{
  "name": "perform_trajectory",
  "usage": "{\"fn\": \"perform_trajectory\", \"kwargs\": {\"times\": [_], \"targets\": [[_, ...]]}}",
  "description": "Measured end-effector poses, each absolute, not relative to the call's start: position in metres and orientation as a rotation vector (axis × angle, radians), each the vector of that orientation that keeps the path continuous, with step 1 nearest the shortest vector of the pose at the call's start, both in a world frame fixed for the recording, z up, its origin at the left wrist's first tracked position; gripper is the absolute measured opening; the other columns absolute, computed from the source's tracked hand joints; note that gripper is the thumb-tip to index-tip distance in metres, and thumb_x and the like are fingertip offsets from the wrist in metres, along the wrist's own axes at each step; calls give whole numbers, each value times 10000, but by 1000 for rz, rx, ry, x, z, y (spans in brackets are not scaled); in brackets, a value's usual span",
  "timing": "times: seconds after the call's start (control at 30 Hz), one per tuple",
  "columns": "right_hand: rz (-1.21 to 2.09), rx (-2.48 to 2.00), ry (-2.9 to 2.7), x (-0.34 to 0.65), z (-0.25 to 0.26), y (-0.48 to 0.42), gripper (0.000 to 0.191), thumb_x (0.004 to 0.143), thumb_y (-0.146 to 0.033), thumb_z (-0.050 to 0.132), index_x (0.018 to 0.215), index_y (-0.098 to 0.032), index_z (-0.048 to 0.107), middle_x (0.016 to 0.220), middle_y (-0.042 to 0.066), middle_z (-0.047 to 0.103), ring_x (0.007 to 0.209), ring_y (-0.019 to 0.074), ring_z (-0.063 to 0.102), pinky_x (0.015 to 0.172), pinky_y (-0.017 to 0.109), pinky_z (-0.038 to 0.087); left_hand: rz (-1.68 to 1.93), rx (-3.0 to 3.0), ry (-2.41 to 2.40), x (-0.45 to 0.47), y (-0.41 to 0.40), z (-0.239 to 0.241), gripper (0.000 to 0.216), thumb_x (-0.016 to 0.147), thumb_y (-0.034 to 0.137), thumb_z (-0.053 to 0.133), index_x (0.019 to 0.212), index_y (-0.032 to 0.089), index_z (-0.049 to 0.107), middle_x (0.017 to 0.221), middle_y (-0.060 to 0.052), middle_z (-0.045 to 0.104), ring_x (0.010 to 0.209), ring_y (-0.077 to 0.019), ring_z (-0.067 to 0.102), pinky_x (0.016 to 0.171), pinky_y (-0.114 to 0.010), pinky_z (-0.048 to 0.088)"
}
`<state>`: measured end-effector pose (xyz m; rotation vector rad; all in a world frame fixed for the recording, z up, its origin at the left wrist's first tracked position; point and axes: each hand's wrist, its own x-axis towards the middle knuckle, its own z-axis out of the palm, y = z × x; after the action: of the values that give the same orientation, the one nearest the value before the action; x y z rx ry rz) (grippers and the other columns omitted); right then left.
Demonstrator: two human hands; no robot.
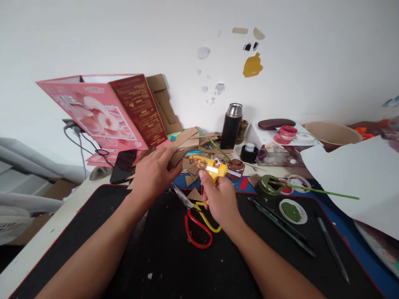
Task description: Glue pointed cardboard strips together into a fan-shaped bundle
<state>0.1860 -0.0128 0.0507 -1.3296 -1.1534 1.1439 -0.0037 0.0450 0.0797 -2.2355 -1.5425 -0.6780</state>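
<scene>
My right hand [222,201] is wrapped round the handle of a yellow hot glue gun [213,169]. A glue stick [233,173] sticks out of its back, and the stained nozzle end points left toward my other hand. My left hand [156,170] is closed with a piece of brown cardboard [178,158] between thumb and fingers, close to the nozzle. Its palm side and part of the cardboard are hidden. Below the hands, scissors [198,230] with one red and one yellow handle lie on the black mat [181,272], partly under my right hand.
Cardboard scraps [190,139] pile up behind my hands. A black thermos [231,126] stands at the wall, with a pink box [102,112] and a phone [123,166] to the left. On the right are a green paint jar [269,187] with a brush, a paint lid [293,211] and pens [282,224].
</scene>
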Motion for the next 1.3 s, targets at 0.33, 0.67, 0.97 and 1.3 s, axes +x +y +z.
{"fn": "perform_trajectory", "kwargs": {"times": [0.33, 0.67, 0.97, 1.3], "targets": [[1145, -1335, -1138, 186, 47, -10, 572, 931, -712, 603, 614, -244, 519, 433, -25, 506, 366, 128, 482, 397, 248, 371, -627, -2204, -1483, -6, 43, 82, 328, 1011, 390, 649, 1291, 227, 698, 1159, -72, 798, 1021, -300, 763, 812, -400, 524], [1118, -1338, -1144, 188, 45, -10, 570, 952, -707, 583, 628, -243, 524, 437, -24, 510, 376, 134, 496, 403, 251, 378, -598, -2231, -1538, -4, 43, 81, 351, 1032, 425, 593, 1308, 232, 693, 1181, -90, 796, 1062, -306, 749, 813, -401, 532], [1117, -1337, -1148, 188, 47, -11, 584, 946, -714, 594, 607, -244, 524, 433, -15, 516, 370, 139, 495, 399, 259, 378, -626, -2248, -1542, -5, 43, 81, 360, 1026, 415, 593, 1315, 228, 699, 1185, -104, 792, 1076, -317, 747, 837, -412, 537], [1094, -1339, -1179, 187, 48, -11, 581, 953, -700, 592, 601, -243, 518, 447, -15, 520, 366, 128, 484, 406, 258, 369, -628, -2249, -1517, -5, 45, 81, 354, 1032, 420, 590, 1303, 220, 701, 1163, -93, 798, 1057, -309, 751, 825, -403, 534]]}}
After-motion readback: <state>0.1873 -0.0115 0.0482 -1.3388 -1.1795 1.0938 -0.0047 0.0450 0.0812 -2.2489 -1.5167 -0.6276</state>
